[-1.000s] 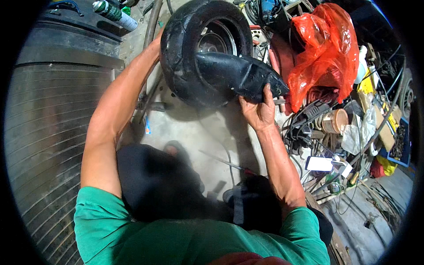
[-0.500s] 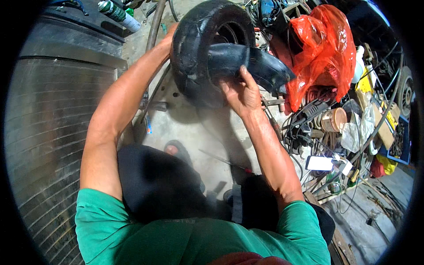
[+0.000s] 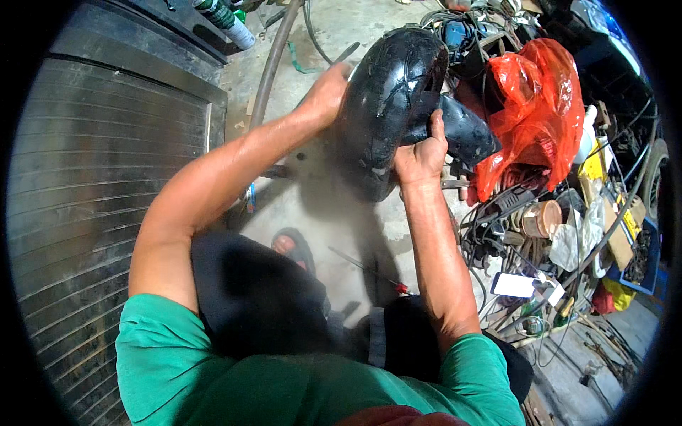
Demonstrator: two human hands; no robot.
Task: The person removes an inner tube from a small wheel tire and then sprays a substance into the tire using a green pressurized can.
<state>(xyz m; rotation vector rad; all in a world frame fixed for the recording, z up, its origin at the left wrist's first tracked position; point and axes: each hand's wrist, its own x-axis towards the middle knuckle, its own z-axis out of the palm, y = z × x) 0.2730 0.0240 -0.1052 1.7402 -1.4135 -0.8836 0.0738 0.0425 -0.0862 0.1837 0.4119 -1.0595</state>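
"So, where's the tyre (image 3: 380,106)?"
"Far off, left of the red bag (image 3: 558,85). Left hand (image 3: 329,94) grasps its left side, fingers hidden; right hand (image 3: 423,154) grips the black tube (image 3: 469,135) beside it."

Light's uneven: floor (image 3: 284,226) bright mid-scene, clutter (image 3: 604,78) at far right dim w/ deep blacks. Source prob. high & toward far side, as tyre (image 3: 383,106) has hard white glints up top & a dark shadow runs to the near side. Red bag (image 3: 543,99) shiny w/ glare spots; white slab (image 3: 513,285) at right blown out. Trousers (image 3: 256,291) near-black, detail gone. Soft haze over tyre's near edge & adjacent floor. Fisheye: black corners, door (image 3: 106,213) slats at left bow.
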